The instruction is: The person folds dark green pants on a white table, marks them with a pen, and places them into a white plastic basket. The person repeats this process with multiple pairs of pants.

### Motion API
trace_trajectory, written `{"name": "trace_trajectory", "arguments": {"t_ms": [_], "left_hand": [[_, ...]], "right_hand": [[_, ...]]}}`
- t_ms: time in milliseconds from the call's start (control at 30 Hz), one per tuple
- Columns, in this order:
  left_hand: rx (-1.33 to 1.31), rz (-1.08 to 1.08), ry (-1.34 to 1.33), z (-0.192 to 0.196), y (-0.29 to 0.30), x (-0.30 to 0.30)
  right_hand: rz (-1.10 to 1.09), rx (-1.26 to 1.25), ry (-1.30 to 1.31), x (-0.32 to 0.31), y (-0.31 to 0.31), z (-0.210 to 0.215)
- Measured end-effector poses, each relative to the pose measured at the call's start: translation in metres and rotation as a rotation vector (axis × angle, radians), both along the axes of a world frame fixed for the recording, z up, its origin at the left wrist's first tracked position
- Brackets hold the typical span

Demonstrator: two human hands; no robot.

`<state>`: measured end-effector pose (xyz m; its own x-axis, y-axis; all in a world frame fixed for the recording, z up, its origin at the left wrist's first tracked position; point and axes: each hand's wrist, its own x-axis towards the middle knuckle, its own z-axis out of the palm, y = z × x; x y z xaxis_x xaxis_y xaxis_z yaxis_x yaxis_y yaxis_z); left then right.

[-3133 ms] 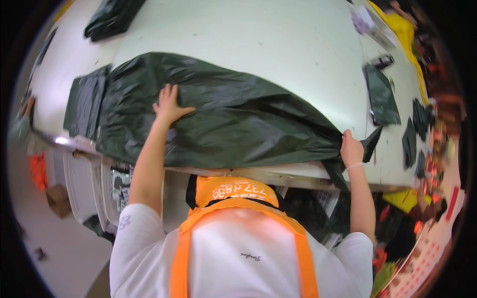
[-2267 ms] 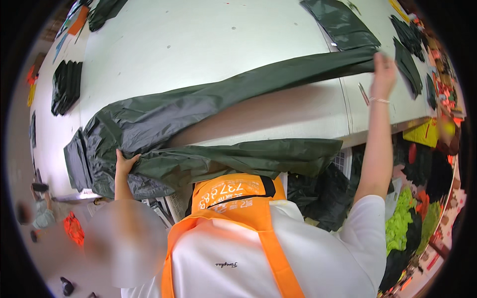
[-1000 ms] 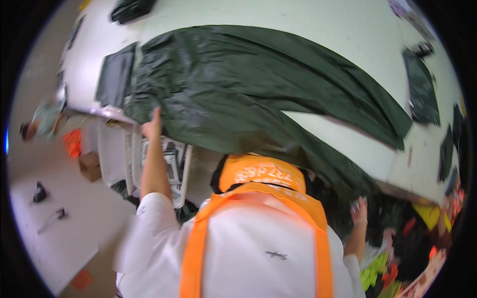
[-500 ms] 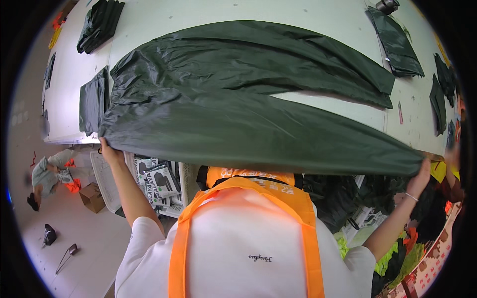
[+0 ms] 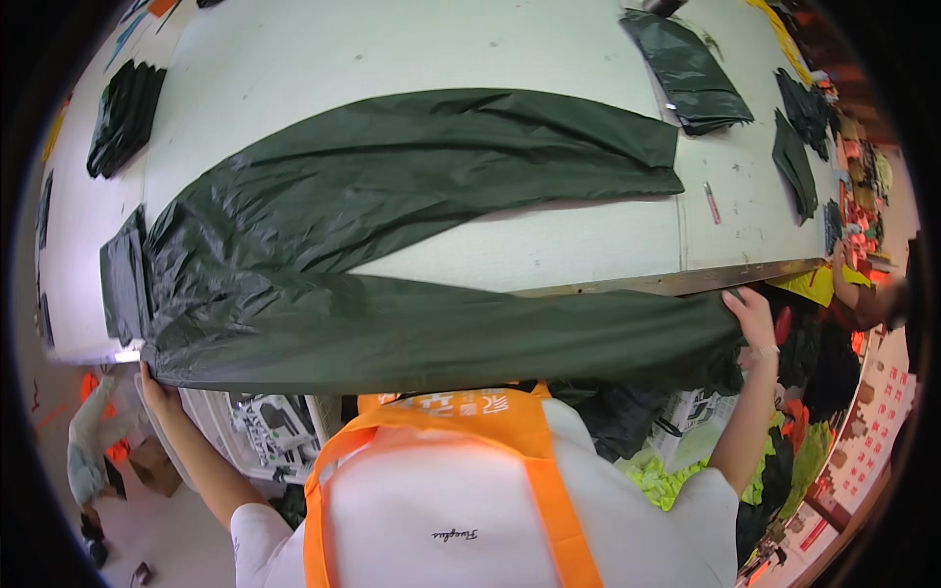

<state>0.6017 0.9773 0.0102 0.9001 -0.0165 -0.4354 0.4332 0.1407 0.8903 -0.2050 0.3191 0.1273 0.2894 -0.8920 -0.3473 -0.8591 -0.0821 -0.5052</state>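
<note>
A pair of dark green, shiny waterproof trousers [image 5: 412, 186] is spread across the white table [image 5: 392, 59], waist end at the left and legs running right. My left hand [image 5: 157, 390] grips the near corner of the waist. With my right hand [image 5: 753, 318] I hold the hem end of the near leg, which is drawn out past the table's front edge, in front of my orange apron [image 5: 461, 421]. The far leg lies flat, slightly curved, on the table. Beside the waist end rests a folded green garment [image 5: 124, 279].
Folded green garments lie at the far left [image 5: 127, 118] and far right [image 5: 691, 73]. A red-and-white pen [image 5: 713, 203] is on the table. Below the edge stands a white crate [image 5: 211, 431] with printed packets; yellow-green cloth [image 5: 667, 480] is at right. Other people are at both sides.
The near leg has swung toward me and away from the far leg, widening the gap between them. Both hands keep their hold. The whole view has shifted, too.
</note>
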Motion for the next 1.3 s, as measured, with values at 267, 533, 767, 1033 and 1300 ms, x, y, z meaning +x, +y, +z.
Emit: {"name": "trace_trajectory", "arguments": {"t_ms": [267, 533, 767, 1033, 1300], "left_hand": [[1.99, 0.042, -0.525, 0.004, -0.152, -0.087], [1.429, -0.931, -0.864, -0.044, -0.312, -0.171], [1.449, -1.023, -0.797, -0.072, -0.317, -0.179], [1.48, -1.104, -0.802, -0.08, -0.309, -0.181], [1.411, -1.095, -0.713, -0.054, -0.305, -0.17]], "right_hand": [[0.078, -0.354, 0.166, 0.067, -0.15, -0.151], [0.18, -0.117, -0.037, 0.151, -0.269, -0.153], [0.028, 0.277, -0.893, 0.177, -0.302, -0.07], [-0.068, 0.351, -0.175, 0.095, -0.24, -0.16], [-0.052, -0.279, -0.156, 0.065, -0.187, -0.21]]}}
